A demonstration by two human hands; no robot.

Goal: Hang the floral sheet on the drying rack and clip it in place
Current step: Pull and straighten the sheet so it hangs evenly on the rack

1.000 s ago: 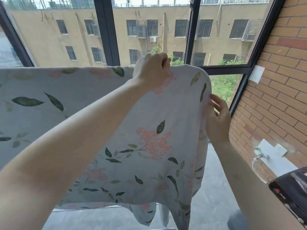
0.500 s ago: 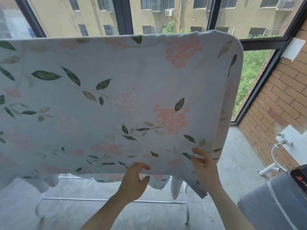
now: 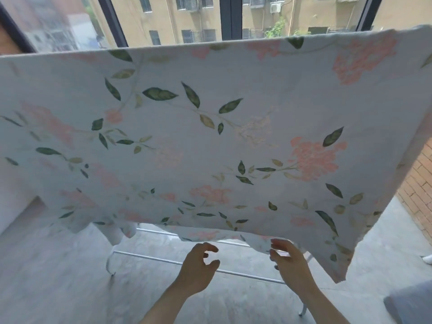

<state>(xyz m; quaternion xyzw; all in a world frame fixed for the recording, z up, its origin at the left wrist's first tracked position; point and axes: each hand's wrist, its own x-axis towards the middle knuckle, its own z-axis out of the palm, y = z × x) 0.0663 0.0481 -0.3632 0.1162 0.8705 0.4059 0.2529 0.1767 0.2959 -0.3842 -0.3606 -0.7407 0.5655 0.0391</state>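
The floral sheet (image 3: 210, 136), pale with pink blooms and green leaves, hangs draped over the top of the drying rack and fills most of the view. Only the rack's white lower bars (image 3: 163, 259) and feet show beneath the hem; its top rail is hidden under the cloth. My left hand (image 3: 198, 265) hovers just below the hem with loosely curled fingers, holding nothing. My right hand (image 3: 289, 263) is beside it, fingertips at the hem's lower edge, gripping nothing that I can see. No clips are in view.
Dark window frames (image 3: 230, 17) stand behind the rack. A brick wall (image 3: 418, 188) runs down the right side. A grey covered object (image 3: 411, 302) sits at the bottom right corner. Bare concrete floor (image 3: 58, 277) spreads below and left of the rack.
Both hands came down from the sheet's top right corner to its lower hem, then drew slightly off the cloth. The view has swung left along the sheet.
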